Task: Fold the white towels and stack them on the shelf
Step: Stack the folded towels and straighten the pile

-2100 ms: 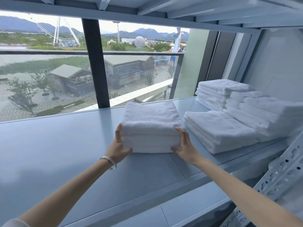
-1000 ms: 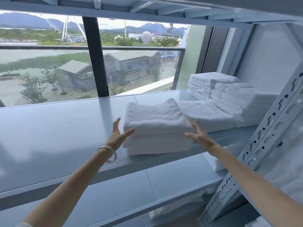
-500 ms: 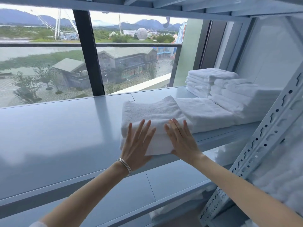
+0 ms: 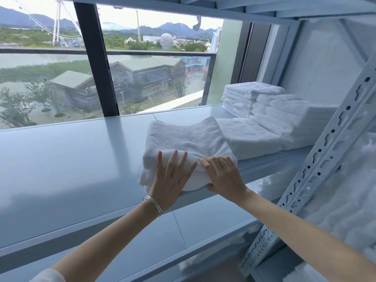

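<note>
A stack of folded white towels (image 4: pixel 183 137) lies on the pale blue shelf (image 4: pixel 71 169), its front edge at the shelf's lip. My left hand (image 4: pixel 171 180), with a bracelet at the wrist, presses flat against the stack's front, fingers spread. My right hand (image 4: pixel 223 176) curls its fingers over the top front corner, and its thumb is hooked under the lower edge. Right beside it, touching, lies another low folded towel pile (image 4: pixel 250 137).
Two taller towel stacks (image 4: pixel 284 117) (image 4: pixel 240 96) fill the shelf's back right corner. A perforated metal upright (image 4: pixel 325 159) slants across the right. A lower shelf (image 4: pixel 203 224) sits below. A large window (image 4: pixel 142 68) lies behind. The shelf runs bare to the left.
My hands left the sides of the stack and came to its front face. The right fingers have since curled over the top corner. The stack now sits against the neighbouring pile.
</note>
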### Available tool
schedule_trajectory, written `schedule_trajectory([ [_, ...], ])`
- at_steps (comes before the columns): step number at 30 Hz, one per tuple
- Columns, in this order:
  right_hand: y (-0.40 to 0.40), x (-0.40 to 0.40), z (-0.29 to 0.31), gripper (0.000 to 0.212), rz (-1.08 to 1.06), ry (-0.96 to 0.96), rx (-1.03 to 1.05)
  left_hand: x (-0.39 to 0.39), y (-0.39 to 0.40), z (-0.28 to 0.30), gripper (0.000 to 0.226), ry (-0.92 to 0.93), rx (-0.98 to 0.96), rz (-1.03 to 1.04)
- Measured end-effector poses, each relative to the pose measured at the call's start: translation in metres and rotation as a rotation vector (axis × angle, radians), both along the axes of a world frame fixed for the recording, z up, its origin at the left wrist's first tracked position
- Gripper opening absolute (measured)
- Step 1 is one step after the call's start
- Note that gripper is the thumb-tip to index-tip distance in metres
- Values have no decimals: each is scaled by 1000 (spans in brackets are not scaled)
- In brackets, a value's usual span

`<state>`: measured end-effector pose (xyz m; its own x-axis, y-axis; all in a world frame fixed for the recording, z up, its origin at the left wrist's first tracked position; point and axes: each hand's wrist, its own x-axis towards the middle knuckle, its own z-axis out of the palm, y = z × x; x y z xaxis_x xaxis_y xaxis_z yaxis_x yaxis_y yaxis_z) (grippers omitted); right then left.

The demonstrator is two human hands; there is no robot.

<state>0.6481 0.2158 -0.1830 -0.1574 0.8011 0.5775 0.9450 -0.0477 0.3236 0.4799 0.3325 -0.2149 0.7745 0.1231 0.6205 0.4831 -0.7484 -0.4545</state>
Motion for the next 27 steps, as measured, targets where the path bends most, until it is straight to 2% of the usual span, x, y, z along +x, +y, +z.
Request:
schedule_trajectory([
  [4,-20,-13,-9,77,-61,-31,34,-3,-15,9,87,-32,-20,-23],
  [5,-25,-18,-11,83,-104,-63,6,-5,-18,17,87,-43,-44,-37],
  [8,-33,-28,-7,118,-254,-74,-109,-9,-29,43,83,-97,-165,-99],
  [9,-31,-29,-2,117,-270,-65,-88,-9,-33,50,81,-107,-206,-112],
  [12,-24,-23,10,81,-187,-79,68,-15,-43,60,80,-112,-283,-104],
  [14,-22,-17,16,64,-107,-87,144,-21,-48,56,89,-73,-285,-57],
  [17,-20,-19,29,58,-33,-80,178,-28,-53,50,114,33,-240,62],
  [19,-18,-21,39,61,-27,-65,179,-33,-48,56,119,32,-212,102],
  [21,-15,-19,46,71,-66,-66,154,-36,-37,64,119,12,-184,125],
  [23,-11,-13,47,95,-152,-87,42,-35,-26,71,120,26,-187,146],
  [27,-11,-2,40,129,-257,-107,-127,-27,-22,84,109,73,-288,152],
])
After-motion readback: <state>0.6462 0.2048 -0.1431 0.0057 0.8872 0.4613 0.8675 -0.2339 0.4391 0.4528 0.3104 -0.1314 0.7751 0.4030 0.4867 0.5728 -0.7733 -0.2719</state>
